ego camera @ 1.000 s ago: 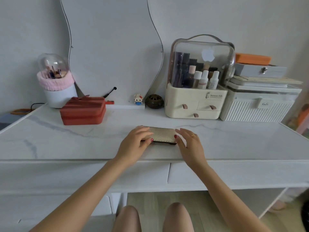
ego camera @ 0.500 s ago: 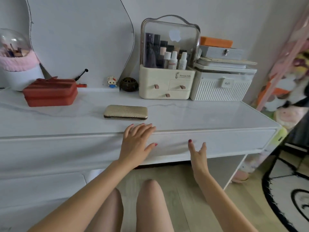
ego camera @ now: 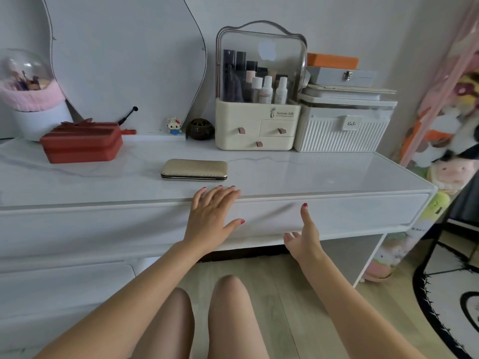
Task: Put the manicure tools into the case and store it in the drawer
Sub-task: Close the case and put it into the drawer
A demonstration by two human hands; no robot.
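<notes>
We have the gold manicure case (ego camera: pixel 194 169) lying closed on the white worktop (ego camera: pixel 324 174), near the front edge, and neither of our hands has hold of it. Our left hand (ego camera: pixel 211 216) lies flat with fingers straight, fingertips at the worktop's front lip and palm over the drawer front (ego camera: pixel 350 216). Our right hand (ego camera: pixel 302 238) sits lower against that same front, forefinger raised straight, the other fingers reaching toward its bottom edge; we cannot tell whether they have hooked under it yet. The drawer looks shut.

What could go wrong from here, as we judge it:

- The drawer front shows no handle, so our right fingers may slip off the underside and the pull fail.
- Our left hand pressing on the front could hold the drawer closed while the right one tugs.
- Our knees (ego camera: pixel 207 307) sit close under the worktop, and a drawer opened fast may knock them.
- A sharp jerk could shake the worktop; the case near the lip could slide forward and drop to the floor (ego camera: pixel 272 281).
- If its clasp is not fully caught, the tools inside could spill when we lift it.
</notes>
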